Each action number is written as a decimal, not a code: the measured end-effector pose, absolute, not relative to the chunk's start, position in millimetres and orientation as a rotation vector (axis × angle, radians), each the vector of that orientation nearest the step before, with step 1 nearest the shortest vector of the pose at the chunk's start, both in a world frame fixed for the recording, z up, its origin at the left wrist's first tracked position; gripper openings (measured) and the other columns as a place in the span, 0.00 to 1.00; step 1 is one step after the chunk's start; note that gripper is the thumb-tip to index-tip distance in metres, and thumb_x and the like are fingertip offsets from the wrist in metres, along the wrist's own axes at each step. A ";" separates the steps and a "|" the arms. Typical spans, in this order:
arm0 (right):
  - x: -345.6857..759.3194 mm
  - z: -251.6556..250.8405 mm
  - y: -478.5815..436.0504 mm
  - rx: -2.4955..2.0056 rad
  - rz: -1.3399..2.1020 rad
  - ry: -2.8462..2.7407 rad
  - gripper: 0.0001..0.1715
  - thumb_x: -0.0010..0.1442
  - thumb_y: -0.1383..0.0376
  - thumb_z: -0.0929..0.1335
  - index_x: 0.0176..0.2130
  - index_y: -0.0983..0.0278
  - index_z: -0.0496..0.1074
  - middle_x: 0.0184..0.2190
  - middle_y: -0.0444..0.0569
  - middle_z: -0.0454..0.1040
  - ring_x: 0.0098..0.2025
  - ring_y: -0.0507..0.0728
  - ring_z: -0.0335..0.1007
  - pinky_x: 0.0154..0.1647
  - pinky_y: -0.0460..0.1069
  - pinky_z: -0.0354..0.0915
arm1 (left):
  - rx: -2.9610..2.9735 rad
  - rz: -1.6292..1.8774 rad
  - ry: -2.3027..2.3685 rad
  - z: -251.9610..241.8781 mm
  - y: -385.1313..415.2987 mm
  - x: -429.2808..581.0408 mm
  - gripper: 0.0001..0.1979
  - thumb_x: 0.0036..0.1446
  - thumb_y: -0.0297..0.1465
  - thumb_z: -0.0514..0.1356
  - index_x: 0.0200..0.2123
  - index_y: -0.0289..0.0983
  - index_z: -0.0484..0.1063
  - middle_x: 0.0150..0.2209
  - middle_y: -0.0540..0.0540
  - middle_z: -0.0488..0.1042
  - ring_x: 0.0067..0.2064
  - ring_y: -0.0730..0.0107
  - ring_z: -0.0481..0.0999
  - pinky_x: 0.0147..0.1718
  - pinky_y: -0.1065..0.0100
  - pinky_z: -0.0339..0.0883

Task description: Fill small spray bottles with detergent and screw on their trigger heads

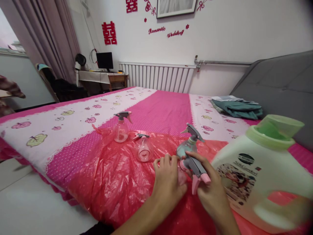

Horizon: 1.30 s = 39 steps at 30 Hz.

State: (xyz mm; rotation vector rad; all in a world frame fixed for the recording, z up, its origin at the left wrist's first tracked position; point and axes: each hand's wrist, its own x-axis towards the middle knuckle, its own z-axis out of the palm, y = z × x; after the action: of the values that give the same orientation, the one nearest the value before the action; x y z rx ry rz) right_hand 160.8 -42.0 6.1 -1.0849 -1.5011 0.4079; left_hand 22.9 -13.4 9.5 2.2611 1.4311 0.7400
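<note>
Just left of the large jug (pixel 266 169), a person's left hand (pixel 167 179) curls around a pink spray bottle (pixel 181 176), apparently to steady it, while the fingers of the right hand (pixel 211 186) grasp its tilted spray head (pixel 196 167). They partly hide the neck, so how tightly it fits is unclear. Left of the jug, three other spray bottles (pixel 144 147) rest on red plastic (pixel 110 182), likely sparing the bed (pixel 168 104) from drips.

"What carries everything?"
"A broad bed (pixel 171 102) in bright pink dotted fabric, with white, leaf-printed bands."
"And directly on it?"
"A crinkled, translucent red plastic sheet (pixel 107 176) near the front, and a folded dark-green cloth stack (pixel 241 109) farther back, right."
"On the plastic?"
"Two clear, round plastic spray bottles (pixel 144 150), upright, plus a big pale-green plastic jug (pixel 271 169) at right."
</note>
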 end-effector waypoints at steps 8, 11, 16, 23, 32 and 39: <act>161.1 5.0 -40.1 -1.114 0.380 -1.491 0.24 0.62 0.66 0.67 0.57 0.53 0.73 0.52 0.43 0.75 0.47 0.52 0.76 0.48 0.43 0.71 | 2.287 0.731 1.446 9.3 -15.5 22.8 0.18 0.60 0.32 0.62 0.53 0.38 0.69 0.50 0.42 0.73 0.53 0.50 0.70 0.58 0.46 0.56; 157.2 1.2 -37.7 -1.187 0.365 -1.425 0.22 0.61 0.62 0.70 0.55 0.54 0.73 0.49 0.45 0.75 0.43 0.54 0.75 0.45 0.46 0.70 | 2.303 0.704 1.485 7.9 -15.7 23.5 0.16 0.62 0.32 0.61 0.52 0.39 0.69 0.50 0.42 0.73 0.53 0.51 0.70 0.57 0.46 0.56; 150.1 -0.3 -35.4 -1.306 0.413 -1.285 0.22 0.59 0.56 0.73 0.51 0.58 0.71 0.41 0.46 0.75 0.38 0.56 0.73 0.38 0.48 0.68 | 2.350 0.663 1.498 4.6 -14.5 25.1 0.15 0.64 0.35 0.59 0.53 0.40 0.70 0.52 0.42 0.73 0.54 0.50 0.70 0.57 0.46 0.55; 159.4 -0.3 -39.5 -1.186 0.644 -1.402 0.26 0.68 0.54 0.67 0.63 0.53 0.67 0.59 0.49 0.70 0.60 0.60 0.69 0.63 0.56 0.66 | 2.286 0.656 1.542 10.7 -12.4 23.8 0.16 0.67 0.38 0.58 0.55 0.39 0.69 0.51 0.41 0.73 0.53 0.49 0.70 0.54 0.47 0.57; 157.5 -4.8 -36.0 -1.186 0.606 -1.365 0.25 0.69 0.51 0.66 0.62 0.54 0.68 0.60 0.51 0.70 0.60 0.62 0.70 0.64 0.60 0.67 | 2.313 0.658 1.554 6.5 -10.7 24.6 0.14 0.66 0.34 0.56 0.53 0.38 0.69 0.50 0.40 0.73 0.52 0.49 0.71 0.53 0.47 0.58; 156.4 -6.2 -34.2 -1.124 0.714 -1.332 0.26 0.69 0.50 0.67 0.63 0.52 0.67 0.61 0.50 0.69 0.63 0.61 0.68 0.67 0.60 0.64 | 2.289 0.668 1.539 8.9 -11.9 22.6 0.13 0.67 0.35 0.56 0.52 0.38 0.69 0.51 0.40 0.73 0.53 0.50 0.71 0.55 0.47 0.57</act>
State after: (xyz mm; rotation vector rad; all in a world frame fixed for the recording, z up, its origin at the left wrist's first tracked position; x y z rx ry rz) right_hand 156.4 -34.2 -6.2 -1.1243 -1.3324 0.7138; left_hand 22.6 -11.9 8.9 2.2890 1.5389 0.6682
